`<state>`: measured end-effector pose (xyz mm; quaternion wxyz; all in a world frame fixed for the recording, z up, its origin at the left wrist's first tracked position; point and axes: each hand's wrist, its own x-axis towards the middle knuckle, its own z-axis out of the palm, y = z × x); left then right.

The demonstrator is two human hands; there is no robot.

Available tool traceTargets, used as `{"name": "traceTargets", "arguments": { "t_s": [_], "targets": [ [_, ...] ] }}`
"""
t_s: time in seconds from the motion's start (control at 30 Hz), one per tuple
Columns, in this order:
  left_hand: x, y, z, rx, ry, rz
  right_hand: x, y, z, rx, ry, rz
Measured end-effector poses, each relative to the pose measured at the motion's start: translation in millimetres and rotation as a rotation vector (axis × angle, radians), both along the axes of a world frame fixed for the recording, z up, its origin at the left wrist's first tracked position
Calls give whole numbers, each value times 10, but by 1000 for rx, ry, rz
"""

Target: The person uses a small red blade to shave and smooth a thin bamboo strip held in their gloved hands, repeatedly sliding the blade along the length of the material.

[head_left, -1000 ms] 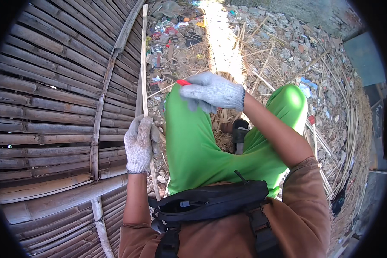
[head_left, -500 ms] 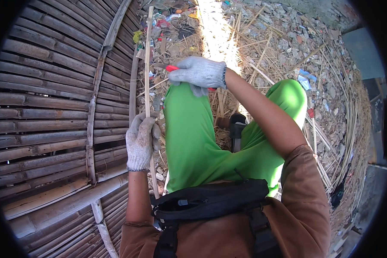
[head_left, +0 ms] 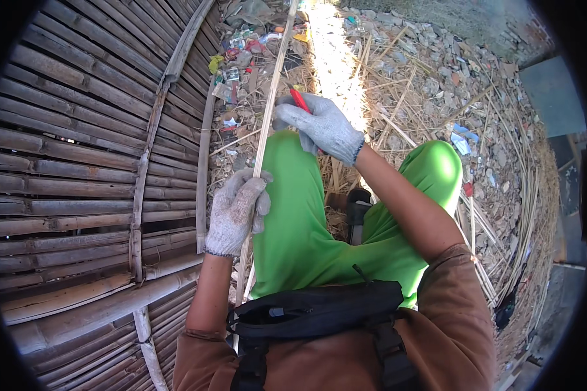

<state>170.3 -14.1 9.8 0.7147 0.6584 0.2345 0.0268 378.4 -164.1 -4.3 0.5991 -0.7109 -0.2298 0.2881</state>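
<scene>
A long, pale bamboo strip (head_left: 277,75) runs up and slightly right from beside my left thigh. My left hand (head_left: 235,212), in a grey-white work glove, is closed around its lower part. My right hand (head_left: 326,127), gloved the same way, grips a red-handled knife (head_left: 299,100) over my left knee. Its fingertips come up close to the strip's right edge; I cannot tell whether they touch it. The knife handle points up and left, and its blade is hard to make out against the rubble.
On my left stands a bamboo slat wall (head_left: 78,173) with a split upright (head_left: 147,140). Rubble and scraps of litter (head_left: 254,45) cover the ground ahead. Thin bamboo strips (head_left: 528,215) lie along the right. A black waist bag (head_left: 319,309) sits at my lap.
The strip's upper end has swung right, and my left hand has shifted right with it. My right hand has moved right and turned, so the knife now points more upward.
</scene>
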Motion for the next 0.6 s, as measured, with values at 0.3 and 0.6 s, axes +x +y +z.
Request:
{"name": "traceTargets", "arguments": {
  "t_s": [0.3, 0.6],
  "targets": [
    [164, -50, 6, -94, 3, -149, -34, 11, 26, 167, 22, -101],
    [-281, 17, 9, -63, 180, -214, 249, -260, 34, -310, -482, -36]
  ]
}}
